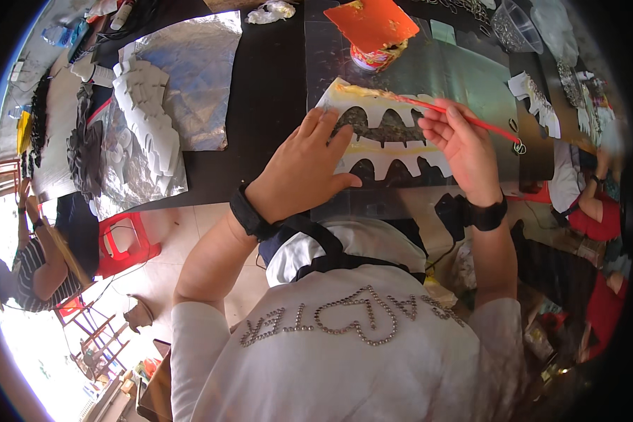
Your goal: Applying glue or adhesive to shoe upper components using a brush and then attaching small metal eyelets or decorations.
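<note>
My right hand (468,148) pinches the red handle of a thin brush (487,126), which lies slantwise over the work. Yellowish glue coats the brush's far end, near the top left corner of a white cut-out strip (381,103) with arched gaps. Smeared yellow marks run along that strip and a second white strip (374,159) nearer me. With fingers spread, my left hand (302,165) rests on the left ends of the strips. Behind them stands a red-and-white can (370,59), smeared at its rim, with an orange sheet (373,27) tilted over its top.
Left on the dark table, a fanned pile of white cut pieces (146,112) lies over silver foil sheets (205,84). A clear plastic tub (517,29) and more white pieces (538,103) are at the right. A red stool (123,246) stands below; people sit on both sides.
</note>
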